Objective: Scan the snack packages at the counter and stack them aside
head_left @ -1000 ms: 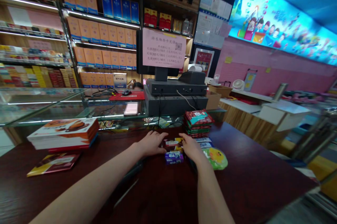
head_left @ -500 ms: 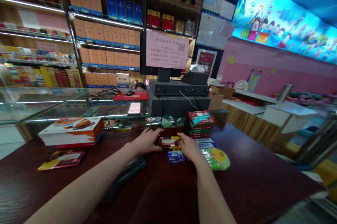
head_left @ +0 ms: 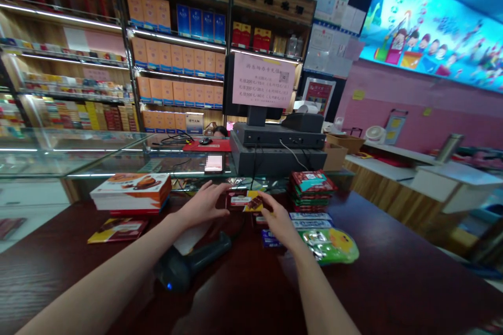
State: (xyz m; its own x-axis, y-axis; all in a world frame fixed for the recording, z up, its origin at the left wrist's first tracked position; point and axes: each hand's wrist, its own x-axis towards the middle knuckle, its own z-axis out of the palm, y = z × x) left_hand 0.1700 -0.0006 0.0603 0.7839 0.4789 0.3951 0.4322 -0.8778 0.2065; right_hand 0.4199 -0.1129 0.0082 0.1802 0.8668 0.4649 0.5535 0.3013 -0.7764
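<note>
A dark red and yellow chocolate box (head_left: pixel 240 201) is held just above the dark wooden counter. My right hand (head_left: pixel 278 219) pinches its right end between thumb and fingers. My left hand (head_left: pixel 204 204) is at the other end, its thumb and fingers spread around that edge; firm contact there is not plain. Below the box, another dark red pack (head_left: pixel 258 221) is partly covered by my right hand. Near my right wrist lie purple packs (head_left: pixel 270 239), blue-and-white packs (head_left: pixel 310 219) and a green pouch with a yellow duck (head_left: pixel 332 246). A black barcode scanner (head_left: pixel 192 264) lies beside my left forearm.
At left are white-orange boxes (head_left: pixel 131 192) and a flat yellow-red box (head_left: pixel 118 230). Red and green packets (head_left: pixel 312 191) form a stack at right. Behind stands a cash register (head_left: pixel 279 149) with a screen bearing a pink sign (head_left: pixel 261 80), before stocked shelves.
My hands and the chocolate box have moved left and up off the counter, uncovering a pack beneath. The view has shifted, so more of the scanner shows.
</note>
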